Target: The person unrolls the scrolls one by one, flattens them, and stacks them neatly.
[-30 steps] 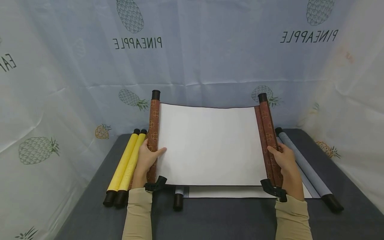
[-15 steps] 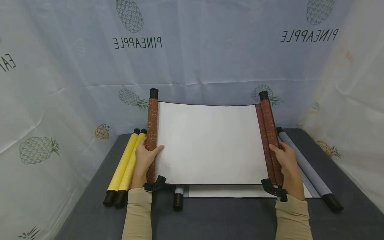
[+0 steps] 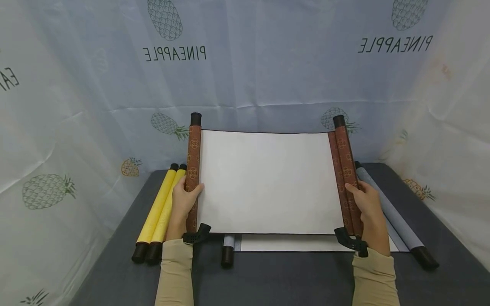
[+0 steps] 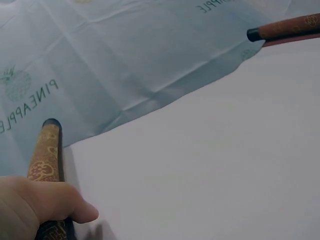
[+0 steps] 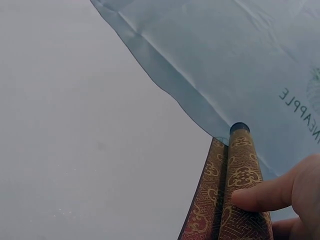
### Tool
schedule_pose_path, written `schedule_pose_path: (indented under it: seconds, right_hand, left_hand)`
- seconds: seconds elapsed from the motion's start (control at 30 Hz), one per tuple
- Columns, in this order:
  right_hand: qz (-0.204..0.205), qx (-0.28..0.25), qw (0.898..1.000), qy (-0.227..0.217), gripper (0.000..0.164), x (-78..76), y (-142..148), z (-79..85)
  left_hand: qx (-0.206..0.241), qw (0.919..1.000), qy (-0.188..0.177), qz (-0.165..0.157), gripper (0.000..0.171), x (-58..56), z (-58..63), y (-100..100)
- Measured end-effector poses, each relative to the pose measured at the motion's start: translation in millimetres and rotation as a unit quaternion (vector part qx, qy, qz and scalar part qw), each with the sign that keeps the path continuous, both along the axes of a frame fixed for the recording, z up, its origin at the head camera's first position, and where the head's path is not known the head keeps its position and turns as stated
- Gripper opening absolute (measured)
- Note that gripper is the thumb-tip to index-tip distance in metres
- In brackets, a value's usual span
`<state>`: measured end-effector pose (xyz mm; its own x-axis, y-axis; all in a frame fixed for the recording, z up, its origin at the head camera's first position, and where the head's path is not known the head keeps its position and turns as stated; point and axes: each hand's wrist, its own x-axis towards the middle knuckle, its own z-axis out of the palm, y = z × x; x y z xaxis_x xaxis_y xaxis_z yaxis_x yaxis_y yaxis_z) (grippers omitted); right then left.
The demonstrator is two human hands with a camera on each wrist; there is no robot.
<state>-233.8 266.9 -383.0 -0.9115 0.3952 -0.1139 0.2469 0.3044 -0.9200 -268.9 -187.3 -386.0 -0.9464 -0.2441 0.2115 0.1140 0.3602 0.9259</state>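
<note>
Between my hands a blank white scroll [image 3: 268, 182] with brown patterned ends is stretched, raised above the table. My left hand [image 3: 183, 202] grips its left roll [image 3: 194, 157], thumb over the front onto the white sheet's edge. On the other side my right hand [image 3: 366, 204] holds the right roll [image 3: 344, 157], the thumb lying across the patterned cloth. In the left wrist view the left thumb [image 4: 65, 200] crosses the roll. The right wrist view shows the right thumb [image 5: 265, 195] pressing the right roll [image 5: 242, 175]. Most other fingers are hidden behind the rolls.
Two yellow rolled scrolls [image 3: 157, 212] lie left on the dark table [image 3: 291, 280]. A grey-blue scroll [image 3: 390, 208] lies partly unrolled beneath the raised one, its left end [image 3: 228, 250] showing at the front. A pineapple-print curtain [image 3: 249, 63] hangs behind and at both sides.
The brown scroll has risen slightly and its two rolls have moved a little farther apart, so the white sheet is stretched slightly wider. Both hands keep their hold.
</note>
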Motion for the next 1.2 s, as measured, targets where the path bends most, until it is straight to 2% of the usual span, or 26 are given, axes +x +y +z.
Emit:
schedule_pose_path:
  seconds: [0.23,0.5,0.67,0.87,1.07,1.2]
  right_hand:
    - [-0.003,0.002,1.0,-0.006,0.072,1.5,0.9,2.1]
    - [-0.005,-0.007,1.0,0.001,0.072,3.3,2.0,2.9]
    - [-0.007,-0.001,1.0,0.009,0.071,3.0,2.7,1.2]
    - [-0.014,-0.002,1.0,0.002,0.072,2.8,4.1,1.9]
    - [-0.023,-0.006,1.0,0.001,0.073,3.0,6.0,1.5]
    - [-0.029,-0.007,1.0,0.006,0.072,2.9,6.8,0.3]
  left_hand:
    - [0.01,0.9998,-0.002,-0.016,0.052,1.6,1.7,-2.5]
    - [-0.003,0.9999,0.015,0.0,0.049,-1.1,1.0,-2.3]
    - [0.004,0.9999,0.01,0.004,0.055,-1.8,-0.4,-3.5]
    - [0.014,0.9998,-0.012,-0.01,0.066,-1.0,0.0,-6.3]
    - [-0.014,0.9985,-0.038,-0.036,0.069,-3.0,1.2,-8.2]
    - [-0.028,0.9974,-0.025,-0.062,0.068,-3.9,1.2,-7.0]
